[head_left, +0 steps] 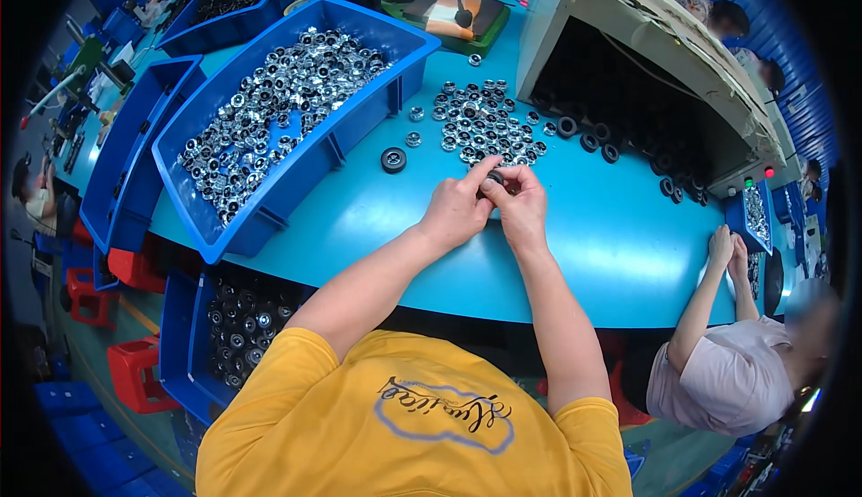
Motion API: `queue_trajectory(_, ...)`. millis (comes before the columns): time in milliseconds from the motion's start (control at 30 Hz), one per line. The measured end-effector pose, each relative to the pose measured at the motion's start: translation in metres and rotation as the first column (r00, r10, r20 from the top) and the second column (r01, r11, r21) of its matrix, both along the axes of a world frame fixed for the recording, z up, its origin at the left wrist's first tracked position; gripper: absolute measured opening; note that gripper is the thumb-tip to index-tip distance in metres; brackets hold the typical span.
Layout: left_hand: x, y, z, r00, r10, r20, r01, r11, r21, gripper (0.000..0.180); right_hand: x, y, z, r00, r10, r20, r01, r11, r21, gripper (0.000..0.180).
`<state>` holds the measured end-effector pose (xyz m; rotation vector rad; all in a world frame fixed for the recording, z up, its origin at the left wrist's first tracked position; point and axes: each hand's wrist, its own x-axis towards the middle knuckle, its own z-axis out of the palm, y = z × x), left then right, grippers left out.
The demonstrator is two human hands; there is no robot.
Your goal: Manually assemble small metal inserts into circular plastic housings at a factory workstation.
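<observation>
Over the turquoise table, my left hand (456,210) and my right hand (521,205) meet with fingertips pinched on a small black rubber tyre (491,180). My fingers cover much of it, so whether a hub sits inside cannot be made out. Just beyond my hands lies a loose group of shiny silver wheel hubs (485,120) with dark centres. One finished-looking wheel (393,159), a black tyre around a silver hub, rests apart to the left of my hands.
A big blue bin (359,124) of silver hubs stands at the left. Black tyres (588,141) spill from a white-sided box (549,26) at the right. Below the table edge, another blue bin (180,340) holds dark wheels. A co-worker (718,371) sits at the right.
</observation>
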<state>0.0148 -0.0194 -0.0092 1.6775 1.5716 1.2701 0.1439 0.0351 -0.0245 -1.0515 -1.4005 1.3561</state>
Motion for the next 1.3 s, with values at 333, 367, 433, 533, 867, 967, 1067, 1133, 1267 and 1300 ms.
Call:
queue_trajectory(333, -0.004, 0.011, 0.001, 0.915, -0.18, 0.36, 0.187, 0.982, 0.015, 0.054, 0.015, 0.011, 0.009, 0.954, 0.126, -0.273, -0.181, 0.966, -0.183, 0.019)
queue_trajectory(367, -0.002, 0.011, 0.001, 0.94, -0.144, 0.311, 0.15, 0.989, 0.005, 0.054, 0.014, 0.011, 0.006, 0.97, 0.097, -0.222, -0.136, 0.977, -0.167, 0.018)
queue_trajectory(433, 0.004, 0.007, 0.003, 0.976, -0.07, 0.208, 0.073, 0.997, -0.008, 0.055, 0.01, 0.01, 0.003, 0.992, 0.033, -0.12, -0.048, 0.991, -0.127, 0.018)
queue_trajectory(533, 0.007, 0.006, -0.004, 1.0, 0.012, -0.028, -0.011, 0.999, 0.036, 0.056, 0.005, 0.009, 0.003, 0.994, 0.015, -0.107, -0.025, 0.995, -0.093, 0.019)
queue_trajectory(867, -0.001, 0.014, -0.004, 0.875, -0.195, 0.443, 0.196, 0.98, 0.043, 0.051, 0.012, 0.009, 0.009, 0.969, 0.067, -0.237, -0.109, 0.979, -0.17, 0.021)
queue_trajectory(967, 0.004, 0.008, -0.001, 0.967, -0.103, 0.233, 0.09, 0.994, 0.066, 0.05, 0.012, 0.008, 0.006, 0.973, 0.05, -0.224, -0.089, 0.982, -0.168, 0.021)
queue_trajectory(1067, 0.002, 0.007, -0.004, 0.995, -0.076, 0.064, 0.067, 0.99, 0.126, 0.048, 0.016, 0.009, 0.006, 0.964, 0.08, -0.252, -0.138, 0.965, -0.222, 0.022)
queue_trajectory(1133, 0.0, 0.008, -0.001, 0.973, -0.124, 0.194, 0.113, 0.991, 0.065, 0.049, 0.019, 0.015, 0.006, 0.941, 0.1, -0.323, -0.2, 0.935, -0.293, 0.023)
queue_trajectory(1267, -0.013, 0.01, 0.011, 0.764, -0.262, 0.589, 0.324, 0.946, 0.0, 0.046, 0.022, 0.013, 0.025, 0.881, 0.155, -0.446, -0.315, 0.898, -0.309, 0.025)
queue_trajectory(1300, -0.018, 0.011, 0.012, 0.721, -0.248, 0.646, 0.38, 0.922, -0.07, 0.046, 0.025, 0.015, 0.026, 0.871, 0.195, -0.45, -0.349, 0.891, -0.29, 0.025)
